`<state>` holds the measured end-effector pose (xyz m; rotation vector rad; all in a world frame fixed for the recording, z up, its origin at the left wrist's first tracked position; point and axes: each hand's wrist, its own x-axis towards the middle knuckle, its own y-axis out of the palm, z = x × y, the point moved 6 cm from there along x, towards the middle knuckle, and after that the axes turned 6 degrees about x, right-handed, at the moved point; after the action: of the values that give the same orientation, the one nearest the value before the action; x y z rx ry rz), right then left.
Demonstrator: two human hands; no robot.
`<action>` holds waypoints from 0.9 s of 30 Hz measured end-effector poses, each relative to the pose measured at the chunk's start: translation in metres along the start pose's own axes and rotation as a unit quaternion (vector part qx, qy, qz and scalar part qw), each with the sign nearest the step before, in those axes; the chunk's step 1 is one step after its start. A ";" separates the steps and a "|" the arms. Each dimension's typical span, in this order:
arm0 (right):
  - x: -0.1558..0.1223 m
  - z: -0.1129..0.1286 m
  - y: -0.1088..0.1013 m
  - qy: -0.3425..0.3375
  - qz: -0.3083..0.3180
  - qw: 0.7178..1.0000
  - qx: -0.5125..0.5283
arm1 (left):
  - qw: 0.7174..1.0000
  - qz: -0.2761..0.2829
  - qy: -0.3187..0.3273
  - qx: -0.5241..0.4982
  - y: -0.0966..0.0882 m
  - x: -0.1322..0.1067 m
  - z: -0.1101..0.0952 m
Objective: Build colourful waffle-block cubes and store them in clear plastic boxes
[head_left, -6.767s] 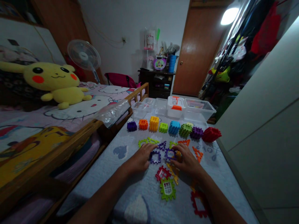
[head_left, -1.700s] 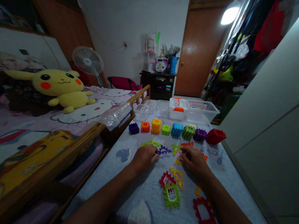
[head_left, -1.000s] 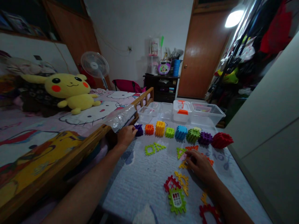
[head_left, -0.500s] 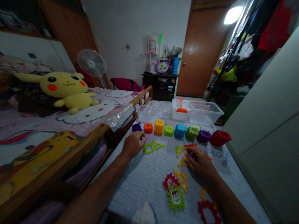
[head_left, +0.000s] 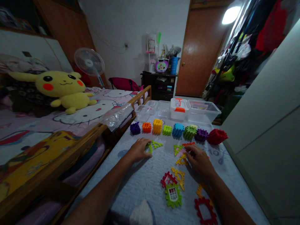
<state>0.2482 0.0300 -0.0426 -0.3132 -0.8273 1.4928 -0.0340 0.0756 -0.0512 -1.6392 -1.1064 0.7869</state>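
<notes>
My left hand (head_left: 138, 150) lies on the quilted mat with its fingers curled over a light green square tile (head_left: 148, 147); a green triangle tile (head_left: 156, 144) is just beyond it. My right hand (head_left: 199, 159) rests to the right, fingertips closed on a yellow triangle tile (head_left: 181, 161), next to a green triangle tile (head_left: 177, 149). Behind both hands stands a row of built cubes, from a purple cube (head_left: 135, 128) at the left to a red cube (head_left: 217, 136) at the right.
Loose flat tiles lie near me: a red house tile (head_left: 167, 179), a green window tile (head_left: 172, 195), a red frame tile (head_left: 205, 211). Clear plastic boxes (head_left: 201, 112) stand behind the cubes. A wooden bed rail (head_left: 93, 131) runs along the left, a grey wall (head_left: 264, 118) along the right.
My left hand reached out to the purple cube at the row's left end, then came back onto the light green square tile. The purple triangle tile is gone from the mat. My right hand stayed put.
</notes>
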 end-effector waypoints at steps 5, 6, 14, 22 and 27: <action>0.000 0.000 -0.002 0.008 -0.001 1.000 -0.004 | 1.000 -0.007 -0.012 -0.007 -0.008 -0.002 -0.007; 0.000 0.001 -0.003 0.008 -0.003 1.000 -0.003 | 1.000 -0.007 -0.016 -0.007 -0.011 -0.003 -0.010; 0.002 -0.006 -0.013 0.037 -0.046 0.996 0.059 | 0.988 0.015 0.034 -0.151 -0.019 -0.003 -0.058; 0.000 -0.031 -0.036 0.168 -0.134 0.943 0.255 | 0.981 -0.062 0.112 -0.145 0.015 0.012 -0.083; 0.001 -0.028 -0.030 0.162 -0.105 0.945 0.263 | 0.973 -0.166 0.086 -0.136 0.007 0.004 -0.061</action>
<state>0.2892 0.0362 -0.0421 -0.0607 -0.1753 1.3550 0.0226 0.0563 -0.0386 -1.6478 -1.3612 0.2780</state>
